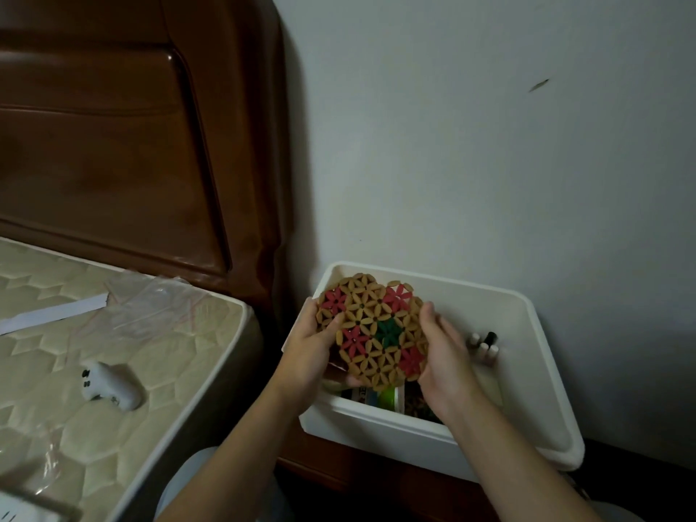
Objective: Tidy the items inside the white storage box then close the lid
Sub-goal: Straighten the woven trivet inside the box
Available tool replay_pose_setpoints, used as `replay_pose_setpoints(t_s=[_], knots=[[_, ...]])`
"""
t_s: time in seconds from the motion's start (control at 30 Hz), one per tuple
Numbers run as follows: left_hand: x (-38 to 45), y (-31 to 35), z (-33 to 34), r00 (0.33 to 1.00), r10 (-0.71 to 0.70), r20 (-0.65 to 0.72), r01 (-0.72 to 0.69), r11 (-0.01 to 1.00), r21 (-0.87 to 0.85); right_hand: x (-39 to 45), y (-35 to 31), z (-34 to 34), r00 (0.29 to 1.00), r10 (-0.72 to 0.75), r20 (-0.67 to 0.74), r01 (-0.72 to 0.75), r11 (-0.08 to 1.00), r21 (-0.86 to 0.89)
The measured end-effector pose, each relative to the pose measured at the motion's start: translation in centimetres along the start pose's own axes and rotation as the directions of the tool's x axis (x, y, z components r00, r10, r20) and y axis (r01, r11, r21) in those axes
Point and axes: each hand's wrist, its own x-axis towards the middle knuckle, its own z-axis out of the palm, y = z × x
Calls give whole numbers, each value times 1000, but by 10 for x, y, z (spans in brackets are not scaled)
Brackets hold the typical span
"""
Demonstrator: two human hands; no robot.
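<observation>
left hand (314,346) and right hand (442,361) both grip a round beaded flower-pattern mat (373,333), held over the open white storage box (527,318) beside the bed (124,333).

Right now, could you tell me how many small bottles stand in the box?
3 show: two pale-capped small bottles and a dark-capped one, clustered by the right hand in the white storage box. Others may be hidden.
</observation>
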Motion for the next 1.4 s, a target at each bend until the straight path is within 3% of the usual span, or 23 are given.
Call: replay_pose_setpoints(t_s=[0.3,0.47,0.6,0.67,0.7,0.73,0.8,0.83,0.9,1.03,1.2,1.4], knots=[[-3,6,5,991,-78,112,65,991,115,0,10,15,988,-127,-86,106,972,-209],[-4,2,4,988,-24,151,3,991,136,4,13,21,975,-183,-124,138,943,-302],[-3,-2,6,994,32,102,-43,993,107,8,13,14,991,-67,-116,26,944,-329],[-3,-5,7,996,77,48,-81,993,90,12,-1,-2,995,-19,-102,-27,902,-430],[-3,-6,7,995,99,13,-100,990,101,14,-12,-14,994,-30,-104,-34,825,-564],[-3,-8,7,993,120,-20,-117,986,122,17,-25,-29,992,-52,-113,-49,671,-740],[-1,-11,7,989,142,-51,-132,977,167,19,-44,-59,984,-52,-171,-159,190,-969],[1,-12,8,989,141,-53,-129,974,188,18,-49,-71,975,-48,-217,-218,-10,-976],[5,-17,11,987,154,-47,-135,951,277,17,-44,-86,955,-33,-296,-295,-220,-930],[7,-24,14,961,275,15,-248,843,478,28,-12,-92,886,114,-450,-390,-345,-854],[10,-26,11,967,256,-9,-219,844,490,42,-12,-86,840,258,-477,-267,-568,-779],[6,-22,13,962,264,-70,-207,872,443,61,-4,-88,830,191,-523,-272,-681,-680]])
